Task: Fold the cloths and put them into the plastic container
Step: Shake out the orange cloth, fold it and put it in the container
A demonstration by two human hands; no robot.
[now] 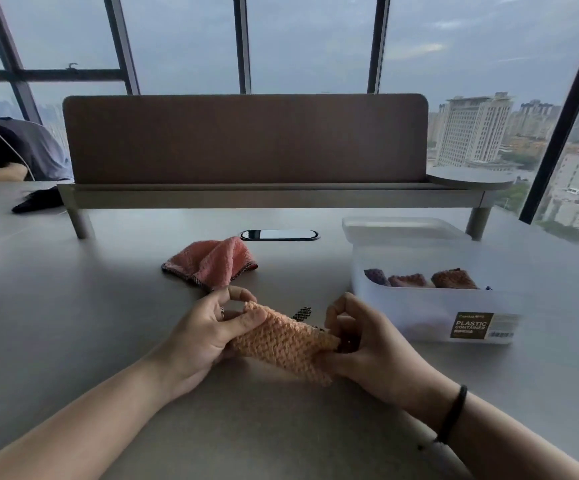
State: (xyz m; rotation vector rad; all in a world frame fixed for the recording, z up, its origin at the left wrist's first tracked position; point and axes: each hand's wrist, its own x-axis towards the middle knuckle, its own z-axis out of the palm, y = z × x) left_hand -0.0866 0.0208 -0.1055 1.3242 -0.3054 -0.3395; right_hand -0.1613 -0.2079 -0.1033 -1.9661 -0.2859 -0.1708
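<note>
Near the tabletop's front edge, my left hand (211, 332) and right hand (360, 344) pinch opposite ends of the folded orange cloth (282, 342), its long axis running left to right; the plastic container (430, 317) sits just beside my right hand, the nearer one.

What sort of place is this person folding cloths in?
Probably a shared office high up in a city building. The long table carries a desk divider screen and a cable port, and the tall windows look out over tower blocks.
</note>
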